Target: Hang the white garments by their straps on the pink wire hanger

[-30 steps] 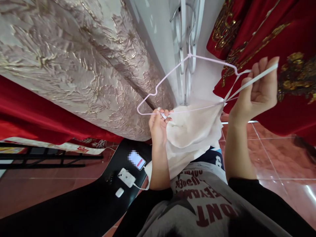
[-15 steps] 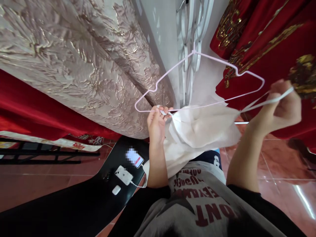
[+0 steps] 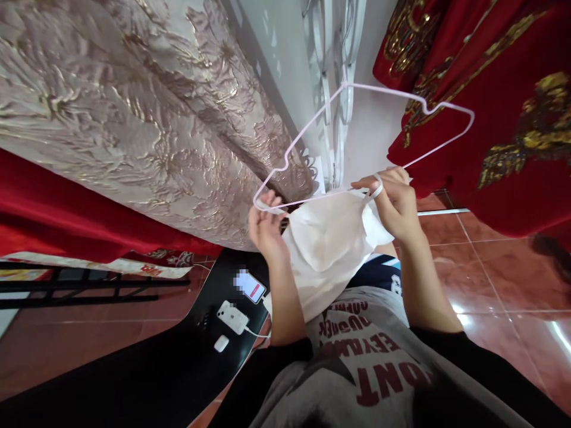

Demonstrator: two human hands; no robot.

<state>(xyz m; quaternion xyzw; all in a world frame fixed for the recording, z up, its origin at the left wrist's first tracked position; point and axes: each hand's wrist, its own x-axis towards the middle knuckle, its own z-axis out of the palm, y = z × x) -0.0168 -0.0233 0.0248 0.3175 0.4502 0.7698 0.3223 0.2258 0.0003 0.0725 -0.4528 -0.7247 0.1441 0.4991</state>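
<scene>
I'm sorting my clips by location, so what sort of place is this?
Possibly a clothing shop or costume room, though I can't be sure. Red cloth with gold decoration, shiny textured cloth and a pale pink hanger point that way.

The head camera looks forward and down — close above both hands [image 3: 269,230] [image 3: 396,201].

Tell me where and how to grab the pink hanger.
Probably best at the neck of the pink hanger, where its sloping shoulders meet, from your side: that peak is bare, white framework stands behind it, and the left hand and right hand are at the lower bar.
</scene>
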